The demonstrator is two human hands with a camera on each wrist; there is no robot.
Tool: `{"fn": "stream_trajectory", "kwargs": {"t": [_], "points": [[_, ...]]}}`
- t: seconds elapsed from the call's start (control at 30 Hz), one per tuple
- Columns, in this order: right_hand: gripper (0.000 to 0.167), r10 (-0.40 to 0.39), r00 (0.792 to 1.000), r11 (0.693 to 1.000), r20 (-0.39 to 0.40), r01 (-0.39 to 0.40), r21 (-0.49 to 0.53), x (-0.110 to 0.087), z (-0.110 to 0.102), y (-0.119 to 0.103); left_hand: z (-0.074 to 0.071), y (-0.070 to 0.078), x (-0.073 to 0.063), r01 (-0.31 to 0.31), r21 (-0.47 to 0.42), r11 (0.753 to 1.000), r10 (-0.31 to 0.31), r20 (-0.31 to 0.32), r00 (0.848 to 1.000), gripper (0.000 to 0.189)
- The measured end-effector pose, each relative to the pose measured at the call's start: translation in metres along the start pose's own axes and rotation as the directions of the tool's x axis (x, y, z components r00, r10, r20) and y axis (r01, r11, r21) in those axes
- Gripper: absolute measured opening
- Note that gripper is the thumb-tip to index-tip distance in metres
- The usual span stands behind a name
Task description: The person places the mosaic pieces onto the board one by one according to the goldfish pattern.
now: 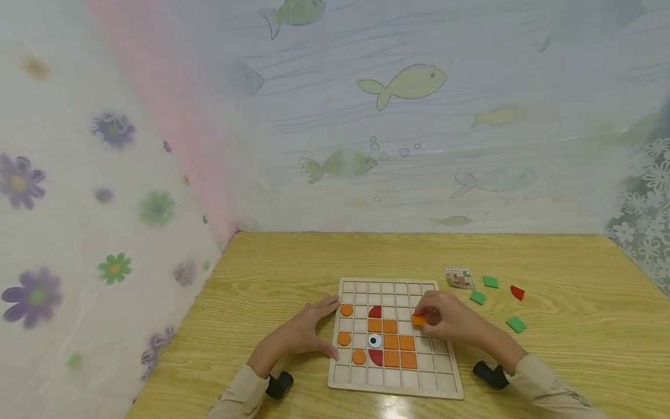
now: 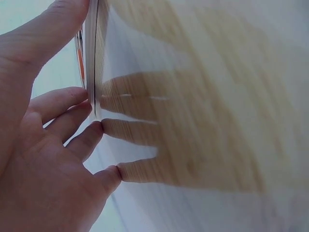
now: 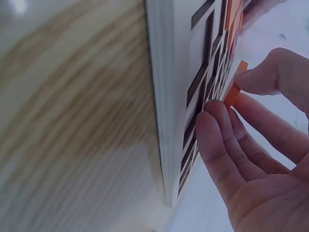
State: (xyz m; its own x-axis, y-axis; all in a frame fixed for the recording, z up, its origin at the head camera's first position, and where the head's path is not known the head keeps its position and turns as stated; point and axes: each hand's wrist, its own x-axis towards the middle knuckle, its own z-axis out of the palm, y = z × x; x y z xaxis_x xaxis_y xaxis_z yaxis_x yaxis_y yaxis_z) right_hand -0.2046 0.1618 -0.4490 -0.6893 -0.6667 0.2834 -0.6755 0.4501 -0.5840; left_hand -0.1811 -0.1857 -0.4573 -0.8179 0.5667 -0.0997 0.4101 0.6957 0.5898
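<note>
A wooden grid board [image 1: 366, 377] lies on the table. On its left part sit several orange square tiles [image 1: 390, 341], three orange round tiles [image 1: 358, 356], two red quarter-round tiles [image 1: 375, 312] and a white tile with a black eye dot [image 1: 374, 341]. My right hand [image 1: 450, 317] pinches another orange square tile [image 1: 417, 320] between thumb and forefinger; the right wrist view shows this tile [image 3: 233, 91] tilted, with the other fingertips close to the grid. At the board's left edge, my left hand [image 1: 299, 331] rests with fingers and thumb spread, fingertips at the rim.
Right of the board lie several green square tiles [image 1: 516, 324] and a red quarter-round tile [image 1: 517, 293]. A small pattern card [image 1: 459, 277] is by the board's far right corner. Printed curtains with flowers and fish [image 1: 398, 87] stand along the left and back of the wooden table [image 1: 277, 262].
</note>
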Motion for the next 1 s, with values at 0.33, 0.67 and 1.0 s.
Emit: {"fn": "stream_trajectory", "kwargs": {"t": [0.33,0.67,1.0], "points": [[0.017,0.028,0.999,1.0,0.045,-0.029,0.011,0.009,0.011,-0.002,-0.001,0.001,-0.001,-0.015,-0.012,1.0,0.015,-0.005,1.0,0.102],[0.018,0.028,0.997,0.999,0.076,-0.031,0.041,0.015,0.02,-0.007,-0.001,0.001,0.001,-0.015,-0.009,1.0,0.015,-0.003,1.0,0.102],[0.018,0.045,0.994,0.999,0.095,-0.044,-0.01,0.015,0.018,-0.012,-0.001,0.001,0.0,-0.006,-0.017,1.0,0.006,0.0,1.0,0.102]]}}
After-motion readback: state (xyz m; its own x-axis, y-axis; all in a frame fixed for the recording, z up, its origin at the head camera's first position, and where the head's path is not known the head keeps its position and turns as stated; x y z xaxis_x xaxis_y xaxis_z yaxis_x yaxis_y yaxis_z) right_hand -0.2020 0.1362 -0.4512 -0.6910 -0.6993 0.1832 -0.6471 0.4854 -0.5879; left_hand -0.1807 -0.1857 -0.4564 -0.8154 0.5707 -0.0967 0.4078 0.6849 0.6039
